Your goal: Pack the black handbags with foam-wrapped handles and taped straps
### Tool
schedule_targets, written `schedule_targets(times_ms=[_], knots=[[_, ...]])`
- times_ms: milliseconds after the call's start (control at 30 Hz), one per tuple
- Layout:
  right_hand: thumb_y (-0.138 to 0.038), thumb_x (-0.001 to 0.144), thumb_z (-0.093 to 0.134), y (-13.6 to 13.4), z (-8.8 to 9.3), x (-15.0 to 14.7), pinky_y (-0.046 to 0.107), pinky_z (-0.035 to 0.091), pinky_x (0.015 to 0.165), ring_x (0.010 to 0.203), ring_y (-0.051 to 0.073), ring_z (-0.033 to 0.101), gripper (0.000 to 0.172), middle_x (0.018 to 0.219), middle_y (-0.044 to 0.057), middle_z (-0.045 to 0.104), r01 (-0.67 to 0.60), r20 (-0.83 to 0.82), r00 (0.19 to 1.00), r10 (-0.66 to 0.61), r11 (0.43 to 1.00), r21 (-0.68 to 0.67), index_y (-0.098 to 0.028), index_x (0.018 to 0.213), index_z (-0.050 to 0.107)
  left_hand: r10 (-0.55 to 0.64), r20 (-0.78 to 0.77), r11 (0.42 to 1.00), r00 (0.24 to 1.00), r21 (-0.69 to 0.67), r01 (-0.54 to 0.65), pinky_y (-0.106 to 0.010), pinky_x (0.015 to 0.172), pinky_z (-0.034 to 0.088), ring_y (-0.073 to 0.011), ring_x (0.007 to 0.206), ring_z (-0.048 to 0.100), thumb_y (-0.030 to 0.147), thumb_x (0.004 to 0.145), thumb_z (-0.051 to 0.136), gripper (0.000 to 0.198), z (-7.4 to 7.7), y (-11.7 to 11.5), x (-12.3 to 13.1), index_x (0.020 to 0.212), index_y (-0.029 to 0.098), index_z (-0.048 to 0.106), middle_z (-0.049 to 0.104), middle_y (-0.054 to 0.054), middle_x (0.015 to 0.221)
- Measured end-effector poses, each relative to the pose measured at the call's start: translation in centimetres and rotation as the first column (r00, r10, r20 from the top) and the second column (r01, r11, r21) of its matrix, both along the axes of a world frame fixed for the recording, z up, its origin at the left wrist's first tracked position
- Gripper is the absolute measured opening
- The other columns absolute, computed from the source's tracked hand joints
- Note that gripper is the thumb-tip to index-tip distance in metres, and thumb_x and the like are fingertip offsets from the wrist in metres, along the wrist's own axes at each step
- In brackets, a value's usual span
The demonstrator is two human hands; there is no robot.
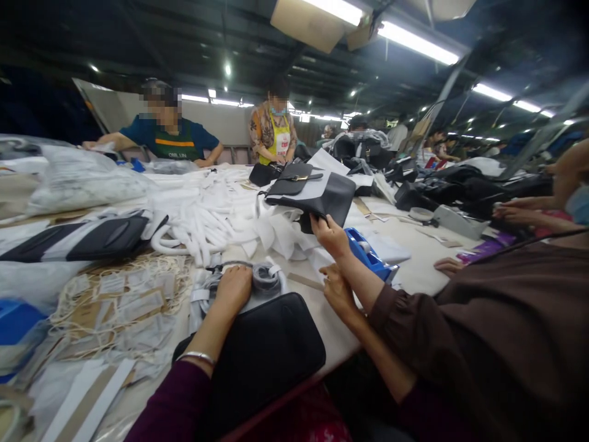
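My left hand (234, 287), in a maroon sleeve with a silver bangle, lies on a bundle of grey straps (264, 277) with its fingers curled down over it. Just in front of me a black bag (264, 353) lies flat at the table edge, under my left forearm. My right hand (337, 292) hovers over the table to the right of the bag, fingers curled; what they hold is hidden. Right above it a co-worker's hand (329, 236) in a brown sleeve grips another black bag (331, 199).
A blue tape dispenser (368, 253) sits beside the co-worker's wrist. White padded rolls (202, 221) fill the table's middle, paper tags with cords (119, 301) lie at left, a black-and-white bag (87, 239) behind them. Two people work across the table; more black bags are piled at right.
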State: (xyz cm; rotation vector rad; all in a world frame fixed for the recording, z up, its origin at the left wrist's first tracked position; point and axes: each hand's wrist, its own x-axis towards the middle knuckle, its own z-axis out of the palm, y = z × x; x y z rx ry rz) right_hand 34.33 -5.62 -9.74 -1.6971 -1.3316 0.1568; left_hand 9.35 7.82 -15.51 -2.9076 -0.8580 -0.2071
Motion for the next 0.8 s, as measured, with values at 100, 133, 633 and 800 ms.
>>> schedule_targets(times_ms=[100,133,633,800], knots=[[0.001,0.092,0.008,4.0,0.7,2.9,0.038,0.026,0.117,0.13,0.014,0.045,0.058,0.129,0.011,0.058,0.029,0.406,0.914,0.006,0.996,-0.08,-0.008,0.131,0.05,0.006,-0.035,0.999,0.999,-0.041,-0.008,-0.036,0.085,0.044,-0.0258,0.096,0.064,0.01,0.088,0.036,0.031,0.3,0.3,0.3,0.095,0.012,0.067,0.069,-0.015,0.1],[0.003,0.092,0.01,5.0,0.4,3.1,0.038,0.026,0.118,0.13,0.016,0.045,0.058,0.132,0.012,0.056,0.047,0.529,0.848,0.021,0.992,-0.115,-0.007,0.133,0.05,0.007,-0.04,0.999,0.999,-0.046,-0.008,-0.036,0.085,0.044,-0.0255,0.095,0.065,0.01,0.088,0.037,0.031,0.4,0.4,0.3,0.093,0.013,0.067,0.07,-0.014,0.099],[-0.009,0.086,0.051,4.3,1.9,7.5,0.037,0.048,0.099,0.124,0.018,0.051,0.047,0.126,0.003,0.059,-0.089,0.382,0.874,0.3,0.872,-0.482,-0.025,0.13,0.048,0.031,0.025,1.0,0.999,0.005,-0.031,-0.04,0.08,0.044,-0.0286,0.095,0.064,0.009,0.087,0.035,0.031,-0.1,0.5,0.0,0.096,0.013,0.064,0.069,-0.013,0.099],[-0.017,0.091,0.045,-1.1,6.7,12.0,0.039,0.046,0.099,0.119,0.016,0.055,0.035,0.127,0.003,0.058,0.042,0.153,0.988,0.021,0.918,-0.394,-0.024,0.125,0.052,0.032,0.03,0.999,0.999,-0.013,-0.031,-0.039,0.081,0.044,-0.0282,0.095,0.063,0.009,0.086,0.036,0.029,0.1,0.5,0.0,0.095,0.013,0.064,0.069,-0.013,0.1]])
